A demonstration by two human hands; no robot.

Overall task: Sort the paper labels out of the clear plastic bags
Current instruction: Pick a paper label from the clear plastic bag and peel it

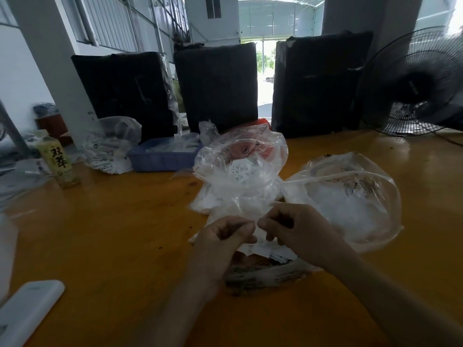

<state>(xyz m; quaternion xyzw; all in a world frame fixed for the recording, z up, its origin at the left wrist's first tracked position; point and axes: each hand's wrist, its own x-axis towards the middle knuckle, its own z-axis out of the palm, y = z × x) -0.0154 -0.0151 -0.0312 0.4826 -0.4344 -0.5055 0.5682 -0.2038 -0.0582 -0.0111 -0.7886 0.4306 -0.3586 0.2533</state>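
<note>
My left hand point(226, 235) and right hand point(292, 229) meet, each pinching the thin clear plastic bag point(240, 171) of small white paper labels point(239, 171) at its near edge, mid orange worktop point(112, 221). Pulling unevenly could tear the film and scatter labels.

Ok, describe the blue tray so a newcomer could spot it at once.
Find the three black wrapped blocks standing along the far edge of the yellow table. The blue tray lies on the table before the gap between the left and middle blocks. It is the only blue, rigid-sided thing among the clear bags.
</note>
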